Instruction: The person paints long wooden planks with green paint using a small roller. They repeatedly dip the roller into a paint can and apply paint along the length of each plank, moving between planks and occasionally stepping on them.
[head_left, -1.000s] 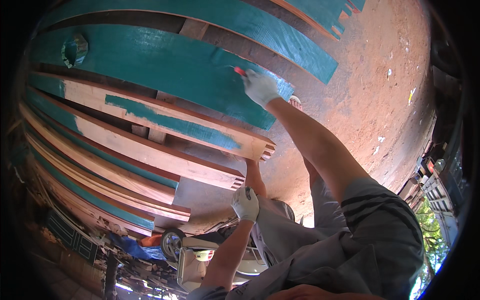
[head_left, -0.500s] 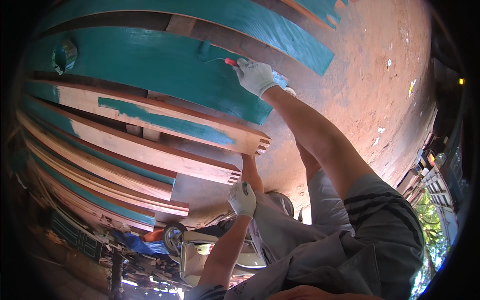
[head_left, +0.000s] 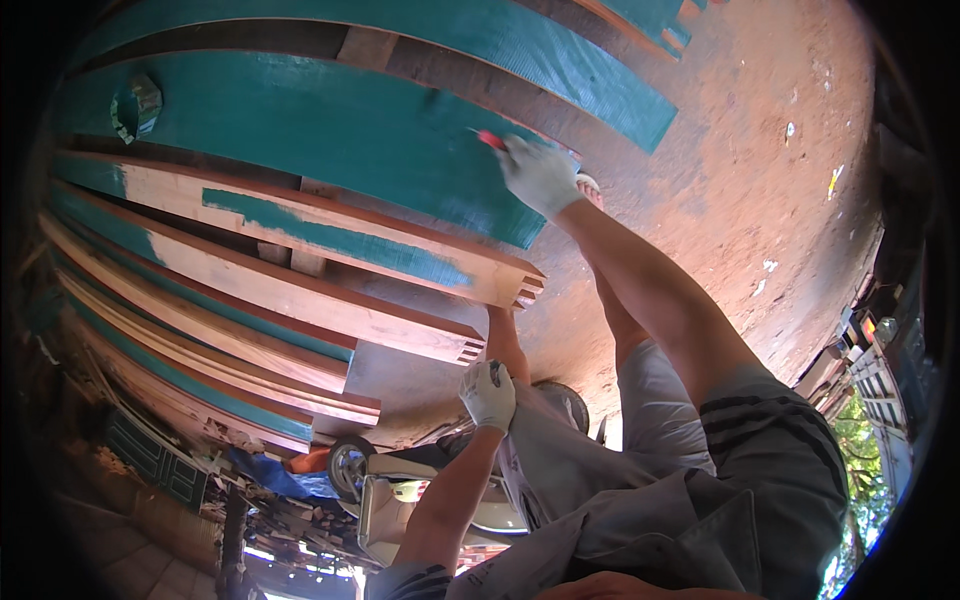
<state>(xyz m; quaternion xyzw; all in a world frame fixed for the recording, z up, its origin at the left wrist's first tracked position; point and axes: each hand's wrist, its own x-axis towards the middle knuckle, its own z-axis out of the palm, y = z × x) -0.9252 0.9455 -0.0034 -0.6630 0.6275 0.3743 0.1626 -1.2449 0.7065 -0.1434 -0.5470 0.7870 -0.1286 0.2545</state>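
My right hand (head_left: 540, 178), in a white glove, is closed round the red handle of a small paint roller (head_left: 491, 139). The roller's head is blurred against the wide green-painted board (head_left: 300, 120) beneath it. My left hand (head_left: 489, 397), also gloved, rests low by my leg with its fingers curled in. A dark patch shows at those fingers, but I cannot make out whether it is a held thing. Just beyond that hand lie bare wooden rails (head_left: 400, 328) with notched ends, and one rail (head_left: 330, 237) carries a partly green face.
Another green board (head_left: 590, 85) lies farther off, across wooden supports (head_left: 365, 48). More part-green timbers (head_left: 200, 335) lie to the left. A motor scooter (head_left: 385, 510) stands near the lower edge. Brown ground (head_left: 740, 190) stretches to the right, with my foot (head_left: 590, 187) on it.
My right hand has drawn the roller toward the right, nearer the wide board's right end. My left hand stays by my leg. The view has shifted slightly.
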